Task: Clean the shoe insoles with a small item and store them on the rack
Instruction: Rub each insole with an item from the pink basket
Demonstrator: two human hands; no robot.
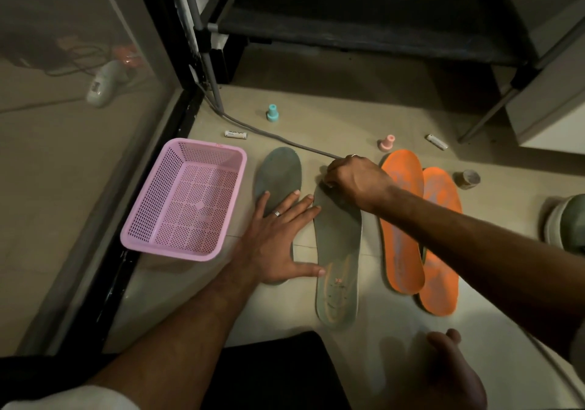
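right hand [354, 181] curled at toe of grey insole [337, 251], whatever is pinched is hidden; left hand [278, 238] spread flat, steadying it on floor; cleaning judged under way; orange insoles [411, 219] untouched; rack [348, 20] bare.

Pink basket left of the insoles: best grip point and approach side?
Take the pink basket by its rolled rim, at the near right corner, coming from above with the left hand beside it. It sits upright and open-topped, so fingers can hook over the lip; the perforated walls slope inward, giving poorer side purchase.
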